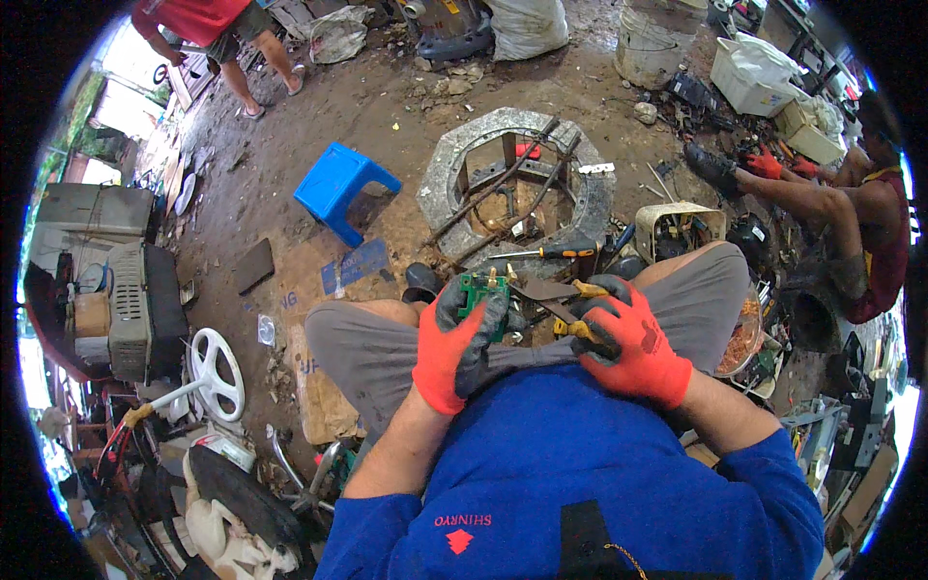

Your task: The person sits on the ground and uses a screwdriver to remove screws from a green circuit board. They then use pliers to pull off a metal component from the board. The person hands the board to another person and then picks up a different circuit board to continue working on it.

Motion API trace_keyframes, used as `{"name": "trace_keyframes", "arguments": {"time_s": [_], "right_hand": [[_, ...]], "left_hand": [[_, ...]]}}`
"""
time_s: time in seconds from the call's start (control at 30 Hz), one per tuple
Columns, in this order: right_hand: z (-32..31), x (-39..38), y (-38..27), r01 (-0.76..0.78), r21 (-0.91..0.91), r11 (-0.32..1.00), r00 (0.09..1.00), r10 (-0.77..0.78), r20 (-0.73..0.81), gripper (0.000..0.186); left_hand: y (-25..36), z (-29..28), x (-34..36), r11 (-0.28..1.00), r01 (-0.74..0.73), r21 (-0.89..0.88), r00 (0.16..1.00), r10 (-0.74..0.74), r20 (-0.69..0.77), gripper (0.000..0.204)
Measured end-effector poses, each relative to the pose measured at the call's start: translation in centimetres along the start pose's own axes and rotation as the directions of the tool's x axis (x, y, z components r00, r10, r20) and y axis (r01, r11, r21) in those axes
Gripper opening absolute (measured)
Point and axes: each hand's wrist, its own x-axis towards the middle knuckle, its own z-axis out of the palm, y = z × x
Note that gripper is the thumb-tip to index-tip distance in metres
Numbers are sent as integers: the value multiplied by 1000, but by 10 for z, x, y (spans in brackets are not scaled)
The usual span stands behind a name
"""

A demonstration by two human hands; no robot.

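In my left hand (450, 348), gloved in red and dark grey, is a green circuit board (473, 292) with small brass-coloured parts on its upper edge. My right hand (636, 340), in a matching glove, grips the yellow handles of a pair of snips (543, 293). Their dark blades point left and reach the board's right side; whether they bite on a part is too small to tell. Both hands meet over my lap, between my crossed legs in grey trousers. Just beyond them lies a screwdriver (556, 253) with an orange and black handle.
Ahead stands an octagonal grey frame (447, 188) with metal bars across it. A blue stool (338, 182) is to its left, a metal scrap bin (677, 217) to its right. Flattened cardboard (324, 391) lies beside my left knee. Another person (875, 232) sits at right; one (217, 39) stands far left.
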Motion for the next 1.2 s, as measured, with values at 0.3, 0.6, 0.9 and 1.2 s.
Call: {"name": "trace_keyframes", "arguments": {"time_s": [0.3,0.6,0.9,1.2], "right_hand": [[-7,1,-7,-100,301,948,992,73,99,43],[-4,-3,-17,-284,385,878,957,237,165,50],[-4,-1,-9,-528,673,518,849,290,442,49],[3,5,-37,-99,162,982,991,112,-76,39]], "left_hand": [[-5,10,-10,924,-264,278,955,291,-59,47],[-8,15,-12,932,-243,268,942,292,-164,44],[-5,21,-9,975,-217,-41,970,211,-123,29],[-20,24,-4,957,-279,-78,951,265,-160,29]]}}
